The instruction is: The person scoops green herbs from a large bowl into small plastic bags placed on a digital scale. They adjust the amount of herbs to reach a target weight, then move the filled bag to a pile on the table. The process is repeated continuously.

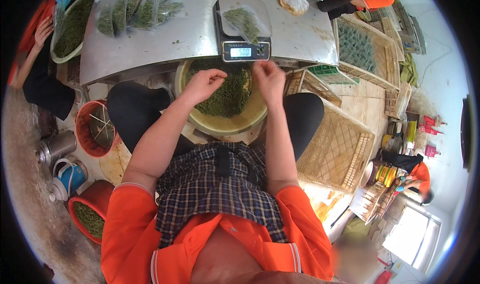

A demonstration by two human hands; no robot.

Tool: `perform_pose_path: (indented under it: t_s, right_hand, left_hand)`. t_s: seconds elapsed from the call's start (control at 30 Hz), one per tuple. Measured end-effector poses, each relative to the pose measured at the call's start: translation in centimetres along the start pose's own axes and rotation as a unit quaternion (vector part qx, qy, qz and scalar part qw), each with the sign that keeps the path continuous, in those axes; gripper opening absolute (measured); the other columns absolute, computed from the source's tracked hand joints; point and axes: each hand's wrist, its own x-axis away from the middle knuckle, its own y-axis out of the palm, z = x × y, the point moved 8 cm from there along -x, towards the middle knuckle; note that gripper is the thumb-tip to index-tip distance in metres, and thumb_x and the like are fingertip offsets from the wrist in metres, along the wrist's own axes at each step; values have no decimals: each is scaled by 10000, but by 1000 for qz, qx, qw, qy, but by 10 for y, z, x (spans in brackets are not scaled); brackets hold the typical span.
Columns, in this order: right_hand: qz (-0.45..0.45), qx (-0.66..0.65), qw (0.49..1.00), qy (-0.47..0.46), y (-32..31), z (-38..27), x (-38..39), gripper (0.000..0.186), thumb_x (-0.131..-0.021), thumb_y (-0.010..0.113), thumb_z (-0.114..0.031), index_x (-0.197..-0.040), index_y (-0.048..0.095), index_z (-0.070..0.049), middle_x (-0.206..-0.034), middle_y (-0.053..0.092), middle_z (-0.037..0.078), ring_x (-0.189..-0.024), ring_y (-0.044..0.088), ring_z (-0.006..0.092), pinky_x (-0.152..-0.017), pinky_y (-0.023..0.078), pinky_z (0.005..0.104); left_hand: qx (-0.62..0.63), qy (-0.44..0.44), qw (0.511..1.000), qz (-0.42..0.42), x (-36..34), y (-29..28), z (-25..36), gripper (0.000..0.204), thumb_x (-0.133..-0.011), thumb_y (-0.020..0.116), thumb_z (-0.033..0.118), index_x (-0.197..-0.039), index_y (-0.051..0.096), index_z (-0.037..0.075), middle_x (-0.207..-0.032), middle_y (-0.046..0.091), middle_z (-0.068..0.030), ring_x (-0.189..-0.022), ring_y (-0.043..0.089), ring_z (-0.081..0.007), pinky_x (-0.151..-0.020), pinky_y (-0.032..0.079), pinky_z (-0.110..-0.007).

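Weighing seems under way — a clear plastic bag of green leaf (242,24) lies on the black rectangular digital scale (240,53), the person's left hand (204,87) and right hand (270,82) pinch narrowly above the round yellow basin (220,126), any contents indiscernible — and next probably calls for adjusting or removing the bag.

The table (300,39) is smooth, shiny metal, the weighed bag (243,24) glossy plastic

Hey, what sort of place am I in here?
Probably a herb or tea packing workshop: a black-framed rectangular digital scale bears a clear plastic bag of green plant matter, and a round yellowish basin holds loose green bits.
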Motion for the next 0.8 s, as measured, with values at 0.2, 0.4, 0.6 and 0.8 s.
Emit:
perform_pose_path:
  t_s: [0.2,0.4,0.6,0.8]
  right_hand:
    - [76,30,993,-83,-3,-79,-33,132,-847,607,-71,-932,684,-5,-712,658,34,-611,578,75,-585,464,230]
    - [-63,170,983,8,31,46,32,152,-824,577,-76,-916,686,-27,-816,692,134,-720,677,295,-671,522,369]
    - [-296,356,883,76,155,181,121,168,-728,659,-155,-859,709,-63,-845,670,203,-816,655,349,-748,514,421]
    - [-343,257,903,10,165,147,116,183,-731,678,-114,-869,670,6,-759,673,177,-724,663,298,-689,520,376]
  left_hand:
    - [18,-1,999,-27,-6,4,-10,238,-911,578,109,-1130,641,41,-965,691,-62,-882,647,-130,-785,506,-277]
    - [12,8,1000,1,-5,-3,-5,237,-909,580,96,-1131,637,36,-975,690,-64,-900,646,-131,-799,506,-274]
    - [5,8,1000,0,-3,-4,1,242,-911,572,95,-1135,624,22,-984,691,-82,-907,651,-149,-798,511,-288]
    - [-3,1,1000,1,-6,-3,-5,238,-905,576,98,-1125,631,27,-985,692,-88,-901,656,-161,-795,511,-296]
